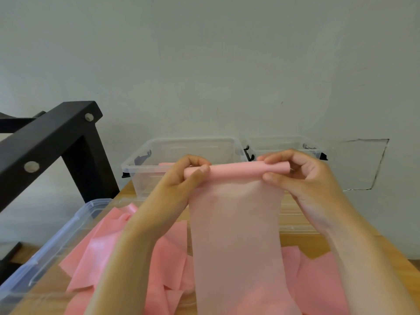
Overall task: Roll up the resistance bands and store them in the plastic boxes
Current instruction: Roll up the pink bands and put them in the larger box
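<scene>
Wooden table (304, 241), left hand (181, 176) and right hand (302, 176) each pinched the rolled top of a pink resistance band (236, 171); clear plastic boxes (181, 146) behind, mid-frame

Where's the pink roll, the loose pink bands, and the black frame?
pink roll (236, 170): head view, middle of the roll.
loose pink bands (97, 253): head view, left-side sheet.
black frame (59, 142): head view, slanted top bar.

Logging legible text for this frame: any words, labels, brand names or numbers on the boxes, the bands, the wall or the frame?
There is no text to read in this frame.
The boxes: clear plastic, no label showing.
The band: plain pink, no print.
The wall: only a drawn outline, no writing.
The black frame: bolts only, no marking.
</scene>
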Demonstrator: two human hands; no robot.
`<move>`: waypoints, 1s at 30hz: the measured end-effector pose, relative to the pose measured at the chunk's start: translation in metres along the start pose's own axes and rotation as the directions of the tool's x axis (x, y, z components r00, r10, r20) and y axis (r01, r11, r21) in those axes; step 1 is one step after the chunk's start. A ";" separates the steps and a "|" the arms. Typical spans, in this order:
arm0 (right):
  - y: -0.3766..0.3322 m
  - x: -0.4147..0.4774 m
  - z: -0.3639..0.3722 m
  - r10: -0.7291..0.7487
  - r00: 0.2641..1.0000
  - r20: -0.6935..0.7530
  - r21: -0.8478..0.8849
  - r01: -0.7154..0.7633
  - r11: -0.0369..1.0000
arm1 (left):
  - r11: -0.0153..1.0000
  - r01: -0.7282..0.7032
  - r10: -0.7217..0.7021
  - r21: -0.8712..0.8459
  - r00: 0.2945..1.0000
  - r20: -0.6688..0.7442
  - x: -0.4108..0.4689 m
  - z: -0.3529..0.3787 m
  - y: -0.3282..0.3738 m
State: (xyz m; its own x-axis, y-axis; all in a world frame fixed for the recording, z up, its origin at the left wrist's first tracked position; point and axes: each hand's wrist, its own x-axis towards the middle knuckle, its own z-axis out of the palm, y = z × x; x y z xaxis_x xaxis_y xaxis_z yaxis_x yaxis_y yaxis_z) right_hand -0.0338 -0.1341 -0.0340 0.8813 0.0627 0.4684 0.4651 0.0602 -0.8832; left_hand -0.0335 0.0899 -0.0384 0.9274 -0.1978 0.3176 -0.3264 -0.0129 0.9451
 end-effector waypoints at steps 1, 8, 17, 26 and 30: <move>0.000 0.000 -0.001 0.007 1.000 0.009 0.010 -0.007 1.000 | 0.999 -0.014 0.014 0.029 1.000 -0.006 0.000 0.000 -0.001; 0.000 -0.001 -0.001 0.128 0.992 -0.003 0.017 -0.128 0.992 | 0.981 -0.180 0.176 -0.074 0.982 -0.065 0.003 0.008 0.002; -0.001 -0.001 -0.004 0.008 1.000 0.021 0.002 -0.008 1.000 | 0.994 -0.025 0.015 -0.105 0.995 -0.100 0.003 0.010 -0.002; 0.003 0.001 -0.003 0.048 0.998 -0.033 -0.013 -0.048 0.999 | 0.988 -0.094 0.078 -0.124 0.989 -0.126 0.002 0.012 0.000; -0.001 -0.001 -0.003 -0.007 1.000 -0.009 0.005 0.008 1.000 | 0.999 -0.012 0.005 -0.053 0.992 -0.123 0.003 0.014 -0.002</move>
State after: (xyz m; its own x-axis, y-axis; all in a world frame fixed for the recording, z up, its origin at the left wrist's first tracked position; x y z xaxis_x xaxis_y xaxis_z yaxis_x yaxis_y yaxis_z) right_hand -0.0346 -0.1369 -0.0335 0.8785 0.0534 0.4748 0.4713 0.0660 -0.8795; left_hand -0.0330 0.0756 -0.0401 0.9411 -0.0758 0.3295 -0.3272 0.0412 0.9441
